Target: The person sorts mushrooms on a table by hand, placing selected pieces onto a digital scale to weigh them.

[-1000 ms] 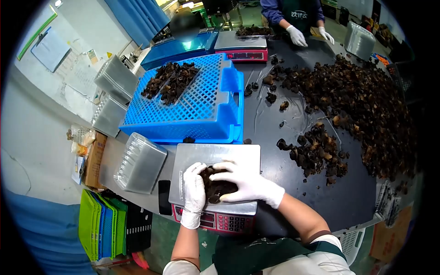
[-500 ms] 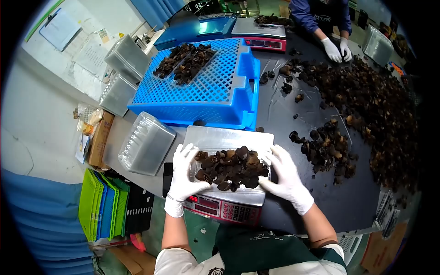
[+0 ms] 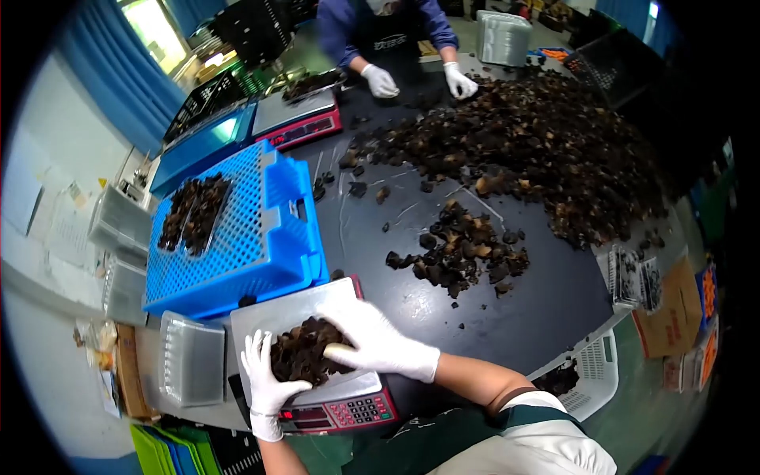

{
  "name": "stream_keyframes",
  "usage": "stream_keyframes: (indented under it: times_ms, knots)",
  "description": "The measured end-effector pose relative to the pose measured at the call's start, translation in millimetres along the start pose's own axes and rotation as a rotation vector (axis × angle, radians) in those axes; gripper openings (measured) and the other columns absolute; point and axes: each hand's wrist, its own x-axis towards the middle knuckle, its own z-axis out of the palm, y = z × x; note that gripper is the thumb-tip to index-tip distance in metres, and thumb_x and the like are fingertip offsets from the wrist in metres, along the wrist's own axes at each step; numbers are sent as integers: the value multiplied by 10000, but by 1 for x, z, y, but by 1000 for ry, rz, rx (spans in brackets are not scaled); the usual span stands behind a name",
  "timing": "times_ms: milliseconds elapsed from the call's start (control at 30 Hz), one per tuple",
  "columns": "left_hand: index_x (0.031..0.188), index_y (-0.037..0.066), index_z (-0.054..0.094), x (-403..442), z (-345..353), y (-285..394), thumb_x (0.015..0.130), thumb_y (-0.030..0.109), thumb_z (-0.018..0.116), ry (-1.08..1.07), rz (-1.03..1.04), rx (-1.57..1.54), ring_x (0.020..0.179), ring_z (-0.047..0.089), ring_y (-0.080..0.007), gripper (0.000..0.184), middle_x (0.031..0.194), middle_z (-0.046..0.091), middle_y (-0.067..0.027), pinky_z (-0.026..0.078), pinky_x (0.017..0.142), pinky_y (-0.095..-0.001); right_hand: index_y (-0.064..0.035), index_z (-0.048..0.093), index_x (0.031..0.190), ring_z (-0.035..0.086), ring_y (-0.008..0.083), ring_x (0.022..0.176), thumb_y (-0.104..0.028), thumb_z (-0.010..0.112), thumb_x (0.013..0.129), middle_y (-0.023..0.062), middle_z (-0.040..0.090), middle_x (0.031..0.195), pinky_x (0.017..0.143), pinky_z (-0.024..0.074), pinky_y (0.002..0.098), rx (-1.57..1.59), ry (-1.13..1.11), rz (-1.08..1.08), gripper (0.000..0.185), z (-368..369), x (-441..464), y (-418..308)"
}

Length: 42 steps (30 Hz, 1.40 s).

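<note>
A heap of dark brown wood ear mushrooms (image 3: 305, 348) sits on the metal plate of a red digital scale (image 3: 340, 413). Any tray under the heap is hard to make out. At the heap's left side is my left hand (image 3: 267, 384), white-gloved, its fingers stretched up and its thumb apart along the near edge. My right hand (image 3: 372, 340), also gloved, reaches over the right side with its thumb on the mushrooms and its fingers spread. Motion smears its fingertips.
Left of the scale stands a stack of clear plastic boxes (image 3: 192, 360). Behind is an upturned blue crate (image 3: 237, 261) carrying filled trays (image 3: 194, 214). A small mushroom pile (image 3: 467, 253) and a large one (image 3: 546, 150) cover the table. Across it works another person (image 3: 388, 39).
The view has swung to the right. My right hand has gone from the tray's right edge to over the mushrooms. My left hand stays at the left side.
</note>
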Motion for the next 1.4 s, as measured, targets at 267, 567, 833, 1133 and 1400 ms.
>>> stream_keyframes:
  times_ms: [267, 567, 833, 1133, 1400]
  knots:
    - [1415, 18, 373, 0, 9, 2, 410, 721, 776, 22, 39, 24, 1392, 225, -437, 1291, 1451, 361, -205, 113, 1119, -595, -100, 459, 1360, 516, 322, 1045, -276, 628, 845, 151, 551, 1207, 871, 413, 488, -755, 120, 299, 569, -18, -21, 159]
    - [1443, 9, 313, 6, 22, 26, 455, 636, 835, -1, 72, 47, 1401, 191, -438, 1281, 1481, 331, -197, 138, 1131, -558, -88, 589, 1098, 635, 311, 884, -281, 521, 929, 139, 587, 953, 713, 523, 412, -335, 169, 345, 265, -46, -21, 130]
    - [1476, -33, 181, -11, 26, 16, 457, 489, 909, 13, 12, -29, 1394, 239, -386, 1357, 1462, 290, -266, 245, 1124, -488, -127, 590, 1169, 620, 296, 983, -325, 549, 927, 122, 602, 1062, 815, 517, 373, 65, -29, -22, 316, -26, 20, 5]
    - [1441, -76, 231, -17, 23, 25, 518, 269, 933, 119, -18, -325, 1337, 381, -331, 1210, 1464, 325, -253, 335, 1101, -408, -67, 540, 1161, 511, 283, 957, -384, 598, 814, 139, 532, 1094, 785, 401, 414, -377, -230, -395, 474, 65, 19, -16]
    - [1476, -19, 211, -36, 3, 8, 448, 365, 943, 162, -88, -413, 1391, 280, -355, 1319, 1498, 257, -210, 271, 1134, -412, -24, 623, 1118, 618, 351, 925, -225, 648, 780, 167, 639, 1042, 835, 496, 407, 60, -72, -244, 394, -42, 20, -21]
